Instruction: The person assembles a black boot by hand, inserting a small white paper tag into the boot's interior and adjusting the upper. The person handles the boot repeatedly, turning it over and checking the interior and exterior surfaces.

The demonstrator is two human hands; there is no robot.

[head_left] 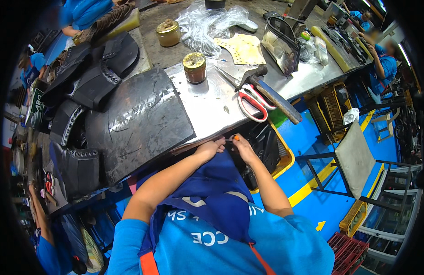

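Pinching a small orange item [236, 137] at the bench's [207, 107] near edge.
Left hand [211, 148] and right hand [242, 146] meet, fingertips closed on it; best kept steady above the apron [212, 183], clear of the scissors [249, 101].

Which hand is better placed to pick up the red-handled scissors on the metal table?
Right, probably. The right hand sits at the table edge almost under the red-handled scissors; the left hand is farther left. Both are pinching a small orange item.

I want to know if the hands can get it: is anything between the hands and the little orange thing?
Nothing visible. The left hand and right hand meet at the table edge, fingers right at the small orange thing.
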